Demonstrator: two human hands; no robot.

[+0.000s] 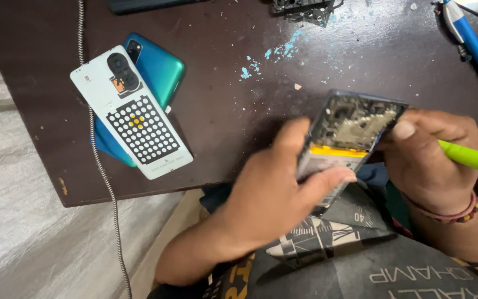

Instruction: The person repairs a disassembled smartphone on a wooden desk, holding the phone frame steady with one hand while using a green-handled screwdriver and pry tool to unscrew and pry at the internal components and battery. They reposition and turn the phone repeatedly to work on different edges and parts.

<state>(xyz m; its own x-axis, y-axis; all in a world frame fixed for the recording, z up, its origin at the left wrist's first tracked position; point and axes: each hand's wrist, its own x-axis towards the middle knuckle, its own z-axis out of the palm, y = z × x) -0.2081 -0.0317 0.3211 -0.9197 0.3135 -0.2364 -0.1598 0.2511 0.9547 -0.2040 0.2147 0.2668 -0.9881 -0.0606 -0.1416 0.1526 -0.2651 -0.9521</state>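
Left hand (275, 194): back of hand toward the camera, forearm entering from lower left, bent at the wrist. Thumb lies along the near side of the opened phone (344, 135), fingers curled round its left edge; grip closed on it.

Right hand (427, 160): just right of the phone, forearm entering from lower right, band on the wrist. Fingers folded in a closed pinch round a green tool (471, 158); thumb tip touches the phone's right edge.
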